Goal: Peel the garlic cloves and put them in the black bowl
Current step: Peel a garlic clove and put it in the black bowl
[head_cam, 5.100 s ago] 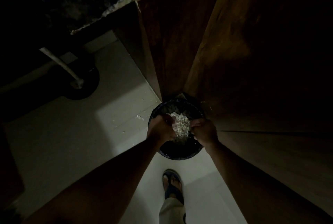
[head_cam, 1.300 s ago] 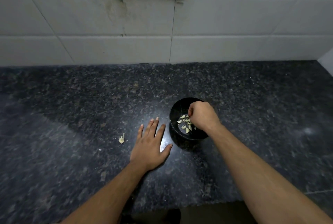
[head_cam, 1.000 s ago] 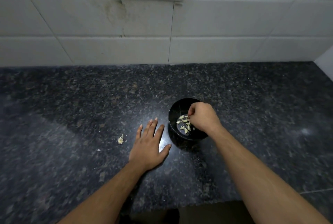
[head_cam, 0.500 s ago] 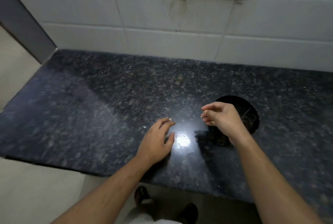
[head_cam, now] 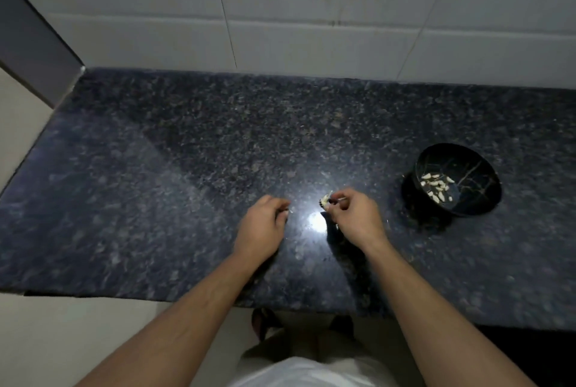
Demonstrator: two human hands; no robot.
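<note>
A black bowl (head_cam: 453,181) stands on the dark granite counter (head_cam: 187,168) at the right, with several peeled garlic cloves (head_cam: 438,188) lying in it. My right hand (head_cam: 352,215) hovers left of the bowl and pinches a small pale garlic scrap (head_cam: 325,199) between thumb and fingers. My left hand (head_cam: 263,224) rests on the counter a little to the left, its fingers curled; whether it holds anything cannot be told.
A white tiled wall (head_cam: 280,12) rises behind the counter. The counter ends at the left edge by a grey panel (head_cam: 34,53). A bright light reflection sits between my hands. My feet show below the front edge.
My right hand has left the bowl and now pinches the scrap left of it. My left hand's fingers have curled. The view has swung left, so the bowl sits further right.
</note>
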